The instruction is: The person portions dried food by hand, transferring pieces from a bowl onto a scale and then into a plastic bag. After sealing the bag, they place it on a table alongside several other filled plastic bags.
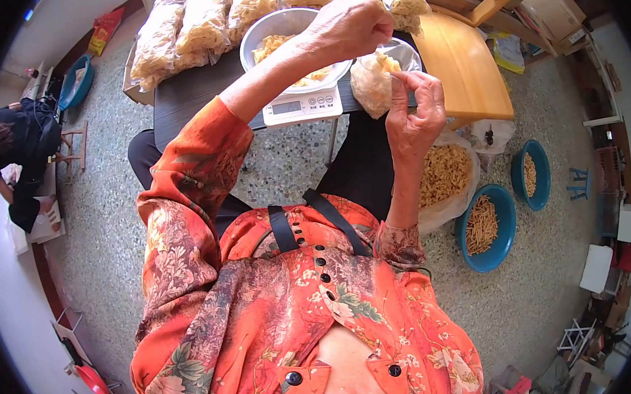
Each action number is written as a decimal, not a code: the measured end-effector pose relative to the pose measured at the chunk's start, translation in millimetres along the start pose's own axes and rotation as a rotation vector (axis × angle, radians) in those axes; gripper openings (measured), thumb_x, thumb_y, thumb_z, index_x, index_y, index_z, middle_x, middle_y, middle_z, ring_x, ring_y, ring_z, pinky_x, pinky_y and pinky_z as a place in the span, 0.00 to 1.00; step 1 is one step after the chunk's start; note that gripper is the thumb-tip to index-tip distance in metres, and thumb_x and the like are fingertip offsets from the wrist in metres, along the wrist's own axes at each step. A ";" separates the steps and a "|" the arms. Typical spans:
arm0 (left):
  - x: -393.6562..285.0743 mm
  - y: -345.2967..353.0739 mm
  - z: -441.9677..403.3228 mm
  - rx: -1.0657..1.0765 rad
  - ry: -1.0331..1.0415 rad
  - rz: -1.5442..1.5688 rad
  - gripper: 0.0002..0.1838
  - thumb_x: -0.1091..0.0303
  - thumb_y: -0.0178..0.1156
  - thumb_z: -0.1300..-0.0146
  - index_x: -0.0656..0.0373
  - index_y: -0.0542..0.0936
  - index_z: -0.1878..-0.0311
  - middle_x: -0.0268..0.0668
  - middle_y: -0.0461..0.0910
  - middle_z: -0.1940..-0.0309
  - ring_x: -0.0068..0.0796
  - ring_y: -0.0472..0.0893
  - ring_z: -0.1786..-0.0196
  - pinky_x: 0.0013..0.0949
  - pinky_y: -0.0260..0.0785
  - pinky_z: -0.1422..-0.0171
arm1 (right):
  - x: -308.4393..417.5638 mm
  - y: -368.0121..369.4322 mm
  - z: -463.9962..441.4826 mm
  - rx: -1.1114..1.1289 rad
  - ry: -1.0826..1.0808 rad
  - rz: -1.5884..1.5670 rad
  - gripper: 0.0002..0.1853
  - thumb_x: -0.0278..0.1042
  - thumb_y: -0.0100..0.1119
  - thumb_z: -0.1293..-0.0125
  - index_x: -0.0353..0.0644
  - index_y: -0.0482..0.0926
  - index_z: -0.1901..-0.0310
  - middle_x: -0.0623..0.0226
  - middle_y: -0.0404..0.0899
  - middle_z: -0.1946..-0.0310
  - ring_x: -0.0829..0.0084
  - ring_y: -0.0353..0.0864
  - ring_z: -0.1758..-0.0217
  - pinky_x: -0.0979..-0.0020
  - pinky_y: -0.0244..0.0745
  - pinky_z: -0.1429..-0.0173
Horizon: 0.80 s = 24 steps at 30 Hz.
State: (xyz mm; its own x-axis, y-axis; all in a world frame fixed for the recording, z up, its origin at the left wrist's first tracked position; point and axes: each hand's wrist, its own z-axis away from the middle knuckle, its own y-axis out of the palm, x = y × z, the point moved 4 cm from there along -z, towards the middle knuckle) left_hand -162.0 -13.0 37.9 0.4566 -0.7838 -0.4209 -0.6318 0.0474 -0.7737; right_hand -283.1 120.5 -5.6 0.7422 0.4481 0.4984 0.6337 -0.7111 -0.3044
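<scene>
My right hand (415, 109) is closed in a pinch on the rim of a clear plastic bag (374, 89). Pale yellowish, flaky dried pieces partly fill this bag, which stands at the table's near edge. My left hand (351, 27) is raised just above the bag, its fingers curled together; what they hold, if anything, is hidden. Beneath my left forearm, a white bowl (249, 46) with some of the same pieces sits on a white digital scale (302, 108). The scale's display is too small to read.
Several filled bags (205, 25) line the table's (191, 96) far side. A wooden chair (463, 62) adjoins on the right. On the floor stand a large open sack (446, 177) and blue basins (507, 220) holding food pieces. Another person (29, 136) is bent over at far left.
</scene>
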 end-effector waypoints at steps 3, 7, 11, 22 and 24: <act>-9.3 -15.1 -3.4 -0.136 0.140 0.091 0.05 0.70 0.66 0.42 0.61 0.86 0.65 0.40 0.85 0.73 0.33 0.85 0.69 0.35 0.77 0.61 | 0.1 -2.7 -1.1 -0.020 0.006 0.006 0.03 0.25 0.69 0.37 0.40 0.85 0.62 0.63 0.82 0.63 0.62 0.82 0.56 0.62 0.77 0.49; 5.9 -41.3 6.3 -0.165 0.022 0.324 0.07 0.68 0.66 0.40 0.61 0.86 0.64 0.36 0.85 0.73 0.27 0.83 0.68 0.33 0.76 0.59 | -1.2 -5.8 -1.0 -0.037 0.029 -0.022 0.03 0.25 0.69 0.37 0.39 0.84 0.63 0.63 0.82 0.64 0.62 0.82 0.57 0.63 0.77 0.50; 44.7 -61.3 29.8 -0.008 -0.111 0.262 0.06 0.69 0.65 0.41 0.62 0.85 0.65 0.38 0.85 0.73 0.28 0.84 0.68 0.34 0.76 0.59 | -2.4 -5.4 -0.9 -0.033 0.016 0.004 0.03 0.24 0.69 0.38 0.38 0.84 0.64 0.62 0.82 0.64 0.61 0.82 0.58 0.62 0.77 0.50; 62.9 -25.9 58.1 0.209 -0.200 -0.247 0.08 0.72 0.68 0.45 0.60 0.85 0.61 0.43 0.85 0.65 0.42 0.85 0.57 0.41 0.76 0.51 | -0.4 1.2 -0.3 0.001 0.010 0.029 0.04 0.24 0.69 0.38 0.37 0.83 0.64 0.60 0.81 0.64 0.60 0.82 0.58 0.60 0.77 0.50; 72.5 -9.6 61.7 0.141 -0.135 -0.139 0.14 0.73 0.70 0.48 0.58 0.86 0.56 0.43 0.84 0.58 0.45 0.84 0.51 0.45 0.75 0.45 | -0.2 1.1 -0.7 0.005 -0.003 0.035 0.04 0.24 0.69 0.38 0.37 0.83 0.64 0.60 0.81 0.64 0.60 0.82 0.58 0.60 0.77 0.50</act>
State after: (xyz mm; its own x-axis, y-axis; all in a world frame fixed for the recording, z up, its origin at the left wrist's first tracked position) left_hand -84.2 -32.1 -14.5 0.6188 -0.6992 -0.3580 -0.4674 0.0386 -0.8832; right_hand -282.7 119.3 -5.5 0.7645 0.4248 0.4849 0.6086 -0.7236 -0.3256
